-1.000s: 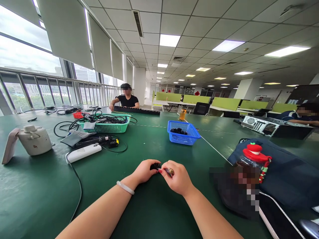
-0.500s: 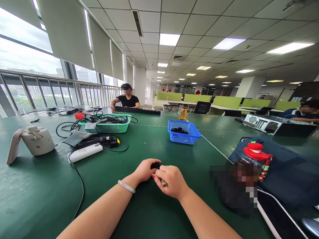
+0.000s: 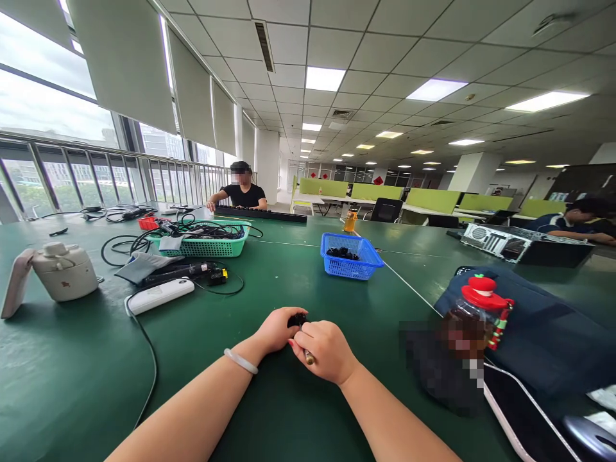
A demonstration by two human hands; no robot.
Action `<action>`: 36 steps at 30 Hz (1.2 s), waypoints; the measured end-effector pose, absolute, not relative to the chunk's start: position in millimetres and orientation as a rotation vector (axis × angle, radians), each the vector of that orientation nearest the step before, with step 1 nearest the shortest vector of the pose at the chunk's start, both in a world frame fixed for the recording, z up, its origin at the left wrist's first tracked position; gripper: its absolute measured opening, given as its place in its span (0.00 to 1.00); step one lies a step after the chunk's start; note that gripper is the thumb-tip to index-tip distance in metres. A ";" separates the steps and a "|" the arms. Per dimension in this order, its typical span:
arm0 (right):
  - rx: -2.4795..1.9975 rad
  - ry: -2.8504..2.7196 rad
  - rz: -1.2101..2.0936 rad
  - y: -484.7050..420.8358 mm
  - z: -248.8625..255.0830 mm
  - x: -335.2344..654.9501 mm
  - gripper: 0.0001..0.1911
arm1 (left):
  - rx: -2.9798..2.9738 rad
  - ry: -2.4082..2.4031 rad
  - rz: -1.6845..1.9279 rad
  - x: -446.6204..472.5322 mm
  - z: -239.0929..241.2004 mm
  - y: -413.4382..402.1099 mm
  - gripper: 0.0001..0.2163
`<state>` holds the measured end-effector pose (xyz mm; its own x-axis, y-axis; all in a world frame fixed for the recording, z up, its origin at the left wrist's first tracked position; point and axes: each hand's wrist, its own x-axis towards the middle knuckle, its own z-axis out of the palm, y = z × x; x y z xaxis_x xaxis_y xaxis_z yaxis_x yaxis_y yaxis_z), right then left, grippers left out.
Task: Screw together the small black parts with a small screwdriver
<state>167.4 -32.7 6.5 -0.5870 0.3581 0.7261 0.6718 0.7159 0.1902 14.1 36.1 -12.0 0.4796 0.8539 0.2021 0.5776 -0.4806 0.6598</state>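
My left hand (image 3: 275,329), with a pale bracelet on its wrist, is closed around a small black part (image 3: 298,319) just above the green table (image 3: 250,398). Only the upper edge of that part shows between thumb and fingers, so its kind is unclear. Pressed close beside it, my right hand (image 3: 328,351) grips a slim tool (image 3: 310,358) in a fist. The tool's rounded brownish end pokes out towards me, while its tip is hidden at the black part. Beyond both hands stands a blue plastic basket (image 3: 353,268) with small black pieces in it.
A green basket of cables (image 3: 206,244), a white power strip (image 3: 161,296) and a cream flask (image 3: 67,273) lie left. To the right are a red-lidded bottle (image 3: 474,308), a phone (image 3: 527,410) and a metal computer case (image 3: 524,244). A person (image 3: 243,192) sits opposite.
The whole scene has shifted slightly left as the camera turned. Both hands keep their hold on the black part and the tool, with hardly any movement between them.
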 end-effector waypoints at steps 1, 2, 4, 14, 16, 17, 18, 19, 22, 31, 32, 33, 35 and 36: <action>-0.773 -2.238 -0.599 -32.8 6.8 167.3 0.19 | 2.216 1.181 0.714 13.9 -12.2 36.3 0.22; -0.768 -2.238 -0.602 -32.9 7.0 167.4 0.20 | 2.213 1.177 0.719 13.7 -12.5 36.5 0.22; -0.760 -2.236 -0.607 -33.3 7.5 167.7 0.19 | 2.200 1.164 0.730 13.3 -13.0 36.8 0.23; -0.818 -2.139 -0.617 -31.6 8.6 171.7 0.18 | 2.176 1.148 0.755 12.1 -12.3 34.3 0.29; -0.848 -2.110 -0.599 -30.2 8.7 174.0 0.19 | 2.201 1.150 0.747 11.7 -12.8 34.5 0.28; -0.863 -2.096 -0.589 -29.7 8.7 175.1 0.19 | 2.209 1.152 0.740 11.6 -12.9 34.5 0.28; -0.877 -2.084 -0.578 -29.2 8.5 176.1 0.19 | 2.211 1.157 0.735 11.6 -12.9 34.5 0.27; -0.892 -2.075 -0.565 -28.7 8.2 176.9 0.20 | 2.211 1.162 0.731 11.7 -12.7 34.4 0.26; -0.942 -2.049 -0.492 -27.3 6.3 178.5 0.20 | 2.210 1.164 0.728 12.2 -11.3 33.7 0.25; -1.086 -1.618 -0.001 -16.2 1.1 185.4 0.23 | 2.202 1.196 0.687 12.3 -8.1 32.1 0.32; -1.107 -1.556 0.047 -14.0 0.4 186.8 0.24 | 2.200 1.186 0.685 12.5 -7.4 31.7 0.32; -1.139 -1.495 0.104 -11.5 -0.9 188.4 0.24 | 2.199 1.174 0.683 12.7 -6.6 31.2 0.32; -1.215 -1.372 0.236 -5.2 -5.4 192.6 0.26 | 2.199 1.154 0.682 13.1 -5.2 30.6 0.31; -1.245 -1.316 0.296 -1.6 -8.5 195.1 0.27 | 2.202 1.145 0.682 13.2 -4.8 30.4 0.31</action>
